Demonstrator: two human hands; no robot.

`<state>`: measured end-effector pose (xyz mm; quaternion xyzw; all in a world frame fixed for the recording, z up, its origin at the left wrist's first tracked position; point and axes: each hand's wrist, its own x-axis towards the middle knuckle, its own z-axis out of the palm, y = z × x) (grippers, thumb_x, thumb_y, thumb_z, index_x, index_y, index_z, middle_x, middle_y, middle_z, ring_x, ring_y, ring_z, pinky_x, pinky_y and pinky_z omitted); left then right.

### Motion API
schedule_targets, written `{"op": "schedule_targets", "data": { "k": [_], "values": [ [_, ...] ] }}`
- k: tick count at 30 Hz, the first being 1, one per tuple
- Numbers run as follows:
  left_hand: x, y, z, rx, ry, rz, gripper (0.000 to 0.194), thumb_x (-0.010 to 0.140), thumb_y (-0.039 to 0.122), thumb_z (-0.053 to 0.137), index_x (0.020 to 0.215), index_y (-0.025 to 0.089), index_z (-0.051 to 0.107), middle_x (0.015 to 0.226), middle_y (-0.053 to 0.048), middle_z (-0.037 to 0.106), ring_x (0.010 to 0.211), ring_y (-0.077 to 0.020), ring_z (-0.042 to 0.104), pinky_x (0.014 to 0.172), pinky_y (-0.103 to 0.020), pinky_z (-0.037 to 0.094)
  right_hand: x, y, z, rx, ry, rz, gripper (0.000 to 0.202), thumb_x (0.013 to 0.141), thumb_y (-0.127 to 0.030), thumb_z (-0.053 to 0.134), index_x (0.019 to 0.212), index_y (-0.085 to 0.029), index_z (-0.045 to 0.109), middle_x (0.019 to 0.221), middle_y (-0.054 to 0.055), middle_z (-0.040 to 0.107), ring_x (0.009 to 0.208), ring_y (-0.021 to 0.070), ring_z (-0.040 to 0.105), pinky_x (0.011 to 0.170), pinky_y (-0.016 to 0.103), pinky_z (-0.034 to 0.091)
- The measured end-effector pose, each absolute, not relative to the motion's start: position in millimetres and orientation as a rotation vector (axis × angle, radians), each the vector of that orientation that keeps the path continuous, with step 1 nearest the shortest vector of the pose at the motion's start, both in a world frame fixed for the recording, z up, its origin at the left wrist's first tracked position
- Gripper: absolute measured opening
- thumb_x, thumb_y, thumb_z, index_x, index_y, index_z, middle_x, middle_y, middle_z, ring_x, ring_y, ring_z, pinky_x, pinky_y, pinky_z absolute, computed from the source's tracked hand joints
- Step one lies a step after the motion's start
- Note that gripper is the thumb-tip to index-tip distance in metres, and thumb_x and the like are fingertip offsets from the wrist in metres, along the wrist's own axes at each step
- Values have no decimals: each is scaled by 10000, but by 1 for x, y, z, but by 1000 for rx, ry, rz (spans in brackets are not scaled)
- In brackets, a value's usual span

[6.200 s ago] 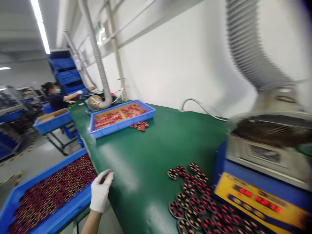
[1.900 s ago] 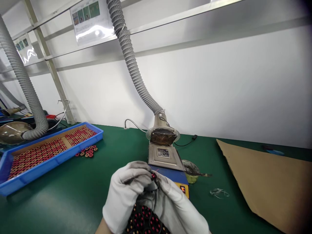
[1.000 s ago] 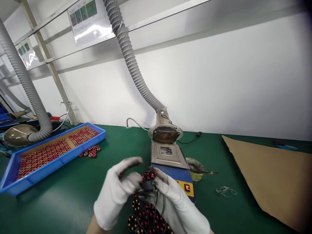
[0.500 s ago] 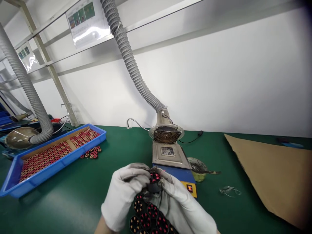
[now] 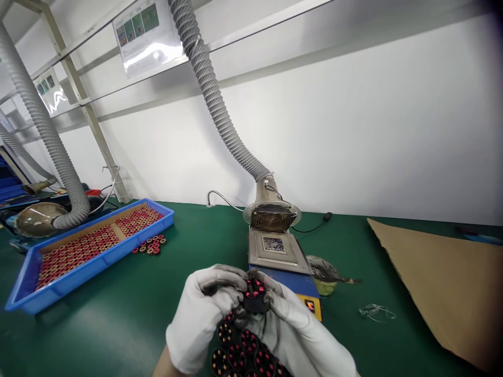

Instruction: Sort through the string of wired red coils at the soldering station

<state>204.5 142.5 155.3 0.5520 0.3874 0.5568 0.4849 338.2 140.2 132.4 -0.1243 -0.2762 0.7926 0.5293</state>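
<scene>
Both my hands wear white gloves and meet low in the middle of the view. My left hand (image 5: 198, 317) and my right hand (image 5: 302, 335) together hold a small round black part with red windings (image 5: 254, 294) up above the green table (image 5: 129, 309). Beneath my hands lie several more of these round red-and-black parts (image 5: 241, 351) in a cluster on the table. Just beyond my fingers stands a blue and yellow solder pot (image 5: 281, 259) with a metal top.
A grey fume hose (image 5: 220, 112) ends in a fan grille (image 5: 272, 215) over the pot. A blue tray (image 5: 96, 243) full of parts sits at left, with loose parts (image 5: 149, 245) beside it. Brown cardboard (image 5: 444, 293) lies right; a small dish (image 5: 324, 273) stands by the pot.
My left fingers, spread a second ago, have closed back onto the part. The part stays held between both hands; the view shifted slightly.
</scene>
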Motion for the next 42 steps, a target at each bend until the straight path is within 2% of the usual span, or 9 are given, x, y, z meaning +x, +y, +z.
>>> {"op": "schedule_targets", "data": {
  "k": [9, 14, 17, 20, 23, 28, 32, 36, 42],
  "values": [
    [197, 142, 153, 1154, 749, 1694, 57, 695, 232, 646, 746, 241, 668, 870, 0, 674, 874, -169, 601, 794, -222, 459, 346, 140, 120, -370, -743, 1832, 329, 653, -312, 730, 955, -220, 637, 901, 32, 660, 873, 180, 615, 924, 343, 401],
    [201, 140, 163, 1394, 1053, 1319, 165, 618, 86, 587, 700, 187, 688, 844, -44, 669, 779, -168, 604, 649, -186, 469, 346, 141, 122, -393, -773, 1775, 338, 656, -333, 725, 952, -206, 626, 908, 49, 657, 909, 200, 604, 907, 368, 414],
    [205, 133, 162, 1566, 1053, 1461, 194, 674, 75, 530, 651, 208, 670, 823, -31, 649, 830, -174, 589, 700, -204, 463, 345, 151, 121, -466, -866, 1685, 334, 592, -308, 772, 871, -192, 629, 830, 52, 663, 794, 208, 624, 778, 357, 485],
    [201, 129, 158, 1684, 1032, 1613, 208, 703, 66, 542, 666, 238, 655, 819, -6, 636, 925, -180, 566, 837, -235, 432, 341, 158, 119, -577, -939, 1484, 364, 510, -230, 814, 815, -192, 619, 766, 45, 668, 709, 209, 627, 676, 331, 512],
    [194, 131, 156, 1496, 1039, 1721, 166, 730, 110, 577, 741, 253, 660, 927, 6, 642, 975, -167, 557, 810, -197, 441, 332, 152, 118, -708, -955, 1148, 337, 560, -197, 778, 845, -219, 600, 871, 53, 669, 814, 218, 622, 752, 341, 505],
    [206, 139, 154, 1234, 759, 1270, 398, 697, 294, 690, 1074, 213, 592, 1076, -65, 626, 1004, -207, 557, 871, -250, 440, 322, 134, 110, -682, -1222, 388, 394, 635, -36, 666, 898, -323, 607, 1094, -2, 591, 1000, 202, 564, 855, 321, 463],
    [225, 141, 141, 1054, 628, 1409, 188, 753, 332, 632, 874, 194, 668, 858, -36, 678, 875, -181, 605, 825, -248, 466, 323, 132, 101, -630, -1471, 223, 544, 651, -1, 610, 1048, -370, 566, 1130, 0, 568, 1023, 225, 547, 878, 357, 458],
    [226, 142, 143, 833, 561, 1722, 168, 630, 357, 737, 676, 208, 673, 787, -2, 687, 861, -193, 618, 853, -280, 475, 318, 132, 105, -752, -1227, 151, 407, 669, -12, 617, 934, -317, 563, 1069, 27, 528, 977, 217, 539, 808, 367, 475],
    [216, 142, 160, 1101, 916, 1420, 207, 636, 199, 701, 838, 158, 680, 859, -72, 695, 824, -185, 622, 760, -227, 493, 313, 131, 111, -751, -1109, 198, 321, 682, -56, 649, 876, -295, 561, 1061, 22, 540, 958, 199, 547, 795, 345, 474]
  ]
}}
